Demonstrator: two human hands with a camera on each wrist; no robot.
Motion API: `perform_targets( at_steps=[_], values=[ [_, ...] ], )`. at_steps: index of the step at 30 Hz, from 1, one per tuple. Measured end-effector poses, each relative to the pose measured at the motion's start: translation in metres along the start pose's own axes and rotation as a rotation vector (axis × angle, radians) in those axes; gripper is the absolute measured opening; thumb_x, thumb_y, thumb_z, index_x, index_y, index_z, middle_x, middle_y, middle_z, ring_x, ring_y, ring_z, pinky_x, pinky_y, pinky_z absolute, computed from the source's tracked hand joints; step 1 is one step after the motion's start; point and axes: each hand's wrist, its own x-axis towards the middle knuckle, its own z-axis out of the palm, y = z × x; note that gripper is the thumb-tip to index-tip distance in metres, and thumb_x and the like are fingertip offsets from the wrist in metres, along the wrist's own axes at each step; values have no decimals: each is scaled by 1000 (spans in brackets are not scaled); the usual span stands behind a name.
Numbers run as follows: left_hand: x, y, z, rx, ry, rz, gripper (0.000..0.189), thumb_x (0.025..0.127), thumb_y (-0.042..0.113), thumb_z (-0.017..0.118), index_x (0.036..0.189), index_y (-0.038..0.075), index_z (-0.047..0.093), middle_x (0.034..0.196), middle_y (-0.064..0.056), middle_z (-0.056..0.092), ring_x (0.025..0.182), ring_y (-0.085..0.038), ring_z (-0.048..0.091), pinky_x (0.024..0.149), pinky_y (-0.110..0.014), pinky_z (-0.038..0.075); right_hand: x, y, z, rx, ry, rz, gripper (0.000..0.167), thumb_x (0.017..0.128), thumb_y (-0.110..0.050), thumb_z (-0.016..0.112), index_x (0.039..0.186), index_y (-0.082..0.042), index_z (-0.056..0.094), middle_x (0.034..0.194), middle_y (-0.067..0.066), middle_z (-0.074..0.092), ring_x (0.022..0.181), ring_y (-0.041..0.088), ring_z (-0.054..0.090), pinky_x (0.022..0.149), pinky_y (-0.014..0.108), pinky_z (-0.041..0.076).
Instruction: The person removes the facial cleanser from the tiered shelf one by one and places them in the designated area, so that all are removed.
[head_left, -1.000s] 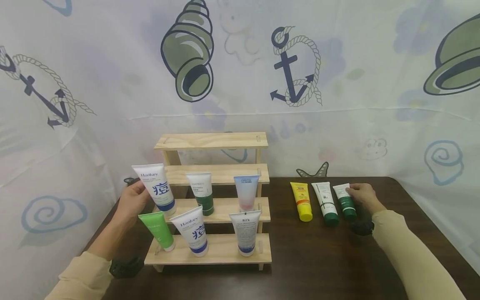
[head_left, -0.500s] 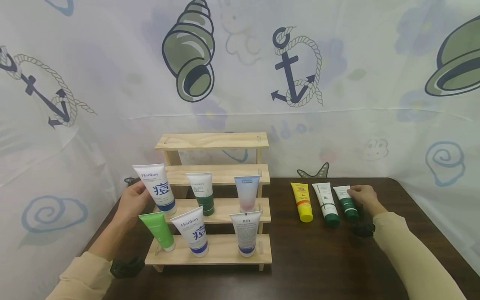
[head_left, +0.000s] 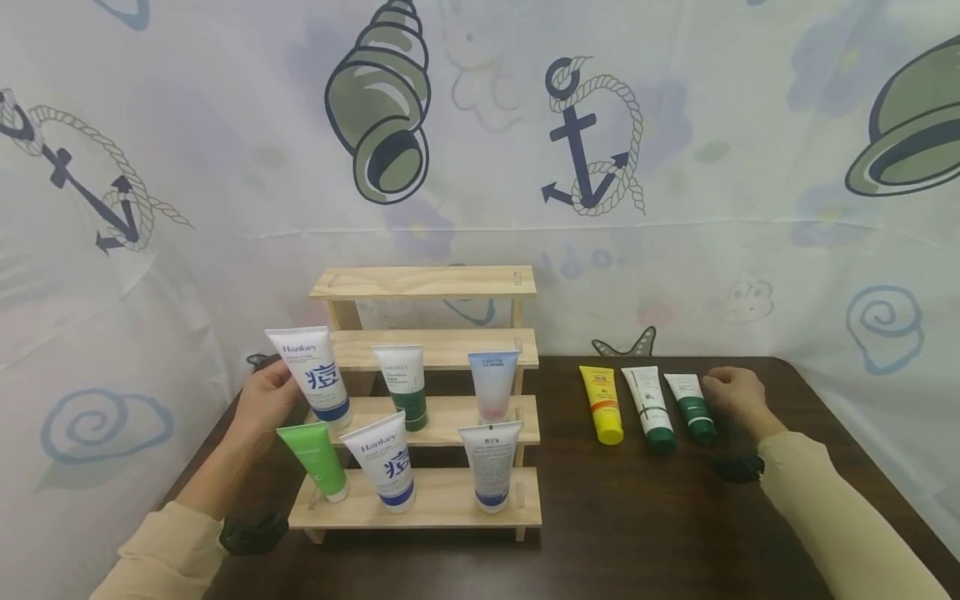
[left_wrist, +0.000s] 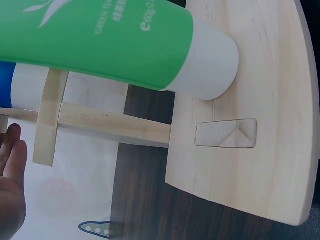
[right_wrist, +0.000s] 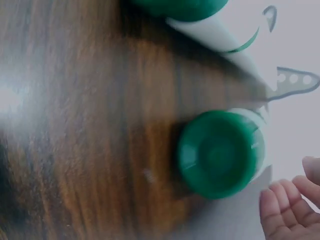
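Blue-lettered white tube (head_left: 315, 372), white-and-green tube (head_left: 692, 407), orange-banded yellow tube (head_left: 602, 404), dark brown table (head_left: 637, 517), pale anchor-patterned backdrop (head_left: 483, 183)

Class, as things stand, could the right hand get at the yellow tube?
Probably, by going over or round: a small green-capped tube and a larger green-capped tube block the straight path from the right hand to the yellow tube.

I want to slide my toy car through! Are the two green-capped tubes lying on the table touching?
Apart: the head view shows dark table between the longer tube and the shorter tube.
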Motion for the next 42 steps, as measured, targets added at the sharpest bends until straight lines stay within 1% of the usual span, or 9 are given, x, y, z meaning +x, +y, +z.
perform_targets(
  at_steps=[4, 7, 10, 13, 18, 22, 25, 32, 42],
  values=[
    [0, 0, -1, -5, 2, 3, 61, 97, 45, 44, 134, -4, 46, 135, -26, 48, 130, -43, 38, 103, -62, 31, -4, -15, -3, 51, 127, -43, 45, 98, -20, 45, 127, 13, 47, 119, 34, 56, 95, 38, 64, 70, 35, 56],
    [0, 0, -2, -8, 0, 8, 61, 97, 44, 44, 134, -4, 46, 134, -27, 49, 129, -43, 40, 102, -62, 32, -9, -31, -5, 93, 201, -86, 43, 97, -22, 45, 127, 8, 50, 117, 30, 59, 87, 27, 65, 61, 20, 53],
    [0, 0, -2, -7, 0, 13, 60, 97, 44, 44, 134, -4, 46, 133, -27, 49, 128, -42, 41, 102, -62, 33, -17, -52, -7, 145, 234, -143, 43, 97, -23, 45, 129, 5, 51, 116, 27, 60, 81, 10, 61, 59, 10, 48],
    [0, 0, -2, -9, -1, 13, 60, 97, 43, 45, 134, -4, 46, 133, -27, 49, 128, -42, 40, 102, -62, 33, -28, -76, -5, 225, 238, -212, 41, 98, -22, 46, 130, 4, 50, 115, 25, 60, 79, -2, 56, 63, 6, 47],
    [0, 0, -2, -6, -3, 6, 61, 97, 44, 45, 135, -4, 45, 134, -27, 49, 128, -42, 40, 102, -62, 33, -46, -115, 4, 372, 206, -347, 38, 96, -16, 52, 128, 4, 51, 106, 13, 59, 79, -7, 55, 72, 6, 48],
    [-1, 0, -1, -7, -5, 5, 59, 97, 42, 45, 135, -4, 45, 134, -27, 49, 128, -42, 40, 102, -62, 32, -62, -142, 13, 443, 145, -458, 37, 94, -14, 56, 127, 4, 52, 98, 2, 57, 82, -1, 58, 74, 8, 50],
    [-1, 0, 0, -15, -4, 3, 58, 98, 41, 45, 134, -4, 46, 134, -27, 48, 128, -41, 40, 102, -62, 32, -74, -158, 19, 477, 84, -515, 38, 94, -17, 58, 126, 2, 54, 97, 2, 58, 84, 4, 59, 76, 9, 50],
    [-1, 2, 0, -14, 1, -1, 57, 98, 41, 45, 134, -3, 46, 134, -27, 49, 128, -41, 41, 102, -61, 33, -93, -184, 35, 545, -60, -568, 38, 93, -17, 60, 126, -1, 54, 98, 4, 59, 87, 6, 61, 81, 15, 51],
    [0, 1, 0, -9, -2, 5, 58, 97, 41, 46, 136, -3, 44, 136, -26, 47, 131, -43, 37, 103, -62, 31, -116, -208, 57, 578, -141, -603, 34, 89, -8, 63, 122, -1, 57, 104, 17, 61, 87, 7, 60, 81, 17, 52]
  ],
)
